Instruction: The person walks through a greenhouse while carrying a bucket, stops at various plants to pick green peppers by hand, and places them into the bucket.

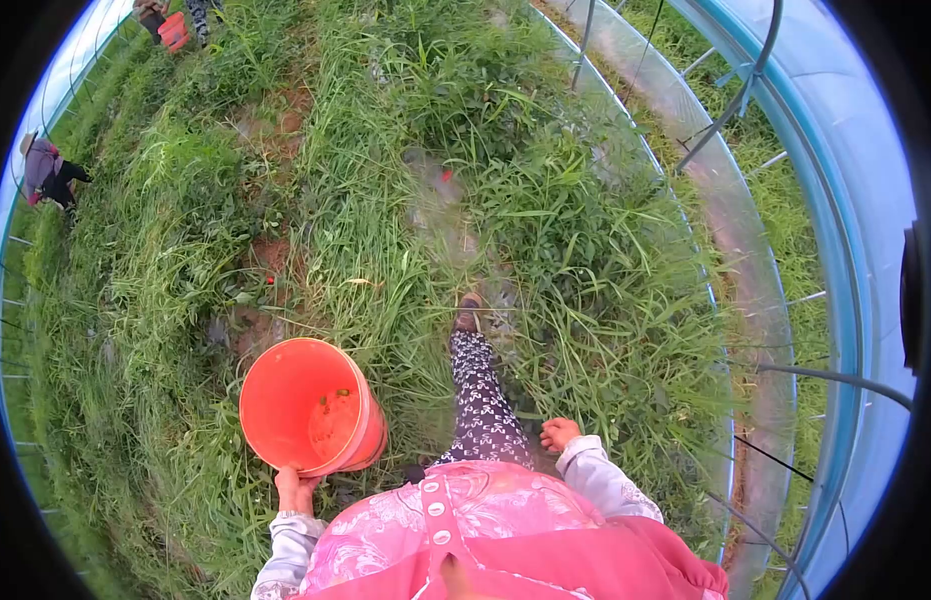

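My left hand (295,490) grips the near rim of an orange-red bucket (370,435), which is tilted so its inside shows. A few small green and reddish bits (335,408) lie at the bottom of the bucket. On the other side of my body, my right hand (559,434) hangs over the grass with its fingers curled; what it holds, if anything, is too small to make out. One shoe (468,312) is on the ground ahead, below a dark patterned trouser leg (477,390).
Tall grass and leafy plants (565,200) cover the ground. Small red spots (446,175) show ahead. Plastic sheeting and curved poles (835,200) run along the right. A person (50,172) bends at the far left; another stands near a red bucket (173,32) at the top left.
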Motion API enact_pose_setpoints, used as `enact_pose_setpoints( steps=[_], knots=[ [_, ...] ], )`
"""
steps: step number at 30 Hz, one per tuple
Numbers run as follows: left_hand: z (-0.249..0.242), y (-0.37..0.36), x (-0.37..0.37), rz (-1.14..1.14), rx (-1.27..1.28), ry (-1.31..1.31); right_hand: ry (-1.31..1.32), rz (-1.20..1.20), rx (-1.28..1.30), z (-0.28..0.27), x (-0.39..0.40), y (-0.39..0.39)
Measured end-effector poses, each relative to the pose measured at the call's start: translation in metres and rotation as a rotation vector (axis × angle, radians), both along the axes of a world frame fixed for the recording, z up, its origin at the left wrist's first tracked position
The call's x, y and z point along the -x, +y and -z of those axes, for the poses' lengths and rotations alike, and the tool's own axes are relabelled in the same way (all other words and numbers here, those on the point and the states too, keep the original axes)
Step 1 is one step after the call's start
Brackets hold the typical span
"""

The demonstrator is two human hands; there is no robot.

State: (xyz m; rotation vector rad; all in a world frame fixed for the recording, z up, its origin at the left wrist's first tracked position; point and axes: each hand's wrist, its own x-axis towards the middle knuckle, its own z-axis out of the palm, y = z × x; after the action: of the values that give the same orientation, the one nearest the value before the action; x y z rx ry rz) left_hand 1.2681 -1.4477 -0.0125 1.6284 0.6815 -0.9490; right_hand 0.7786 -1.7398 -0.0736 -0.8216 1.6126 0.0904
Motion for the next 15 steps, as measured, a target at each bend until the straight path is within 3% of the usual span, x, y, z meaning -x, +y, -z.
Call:
enact_pose_setpoints(
  steps=[2,3,6,8,9,11,13,15],
  knots=[
    [0.0,-0.049,-0.016,-0.07,0.071,0.043,-0.008,-0.06,-0.033,0.025,-0.027,-0.059],
    [-0.01,-0.075,-0.018,-0.001,0.008,0.032,0.001,-0.047,-0.054,0.038,-0.038,-0.084],
    [-0.03,-0.135,-0.038,-0.079,-0.011,-0.011,-0.06,0.015,-0.051,0.021,-0.067,-0.155],
    [-0.045,-0.165,-0.055,0.18,-0.066,-0.063,-0.001,-0.045,-0.127,-0.021,-0.088,-0.205],
    [-0.052,-0.175,-0.063,0.172,-0.057,-0.069,-0.005,-0.053,-0.117,-0.022,-0.093,-0.23],
    [-0.061,-0.199,-0.076,0.098,0.026,-0.135,0.034,-0.142,-0.03,-0.018,-0.089,-0.285],
    [-0.085,-0.241,-0.089,-0.077,0.048,-0.08,0.028,-0.034,0.083,-0.024,-0.113,-0.351],
    [-0.071,-0.249,-0.117,-0.155,0.02,-0.074,0.028,0.087,0.131,-0.028,-0.153,-0.417]
  ],
)
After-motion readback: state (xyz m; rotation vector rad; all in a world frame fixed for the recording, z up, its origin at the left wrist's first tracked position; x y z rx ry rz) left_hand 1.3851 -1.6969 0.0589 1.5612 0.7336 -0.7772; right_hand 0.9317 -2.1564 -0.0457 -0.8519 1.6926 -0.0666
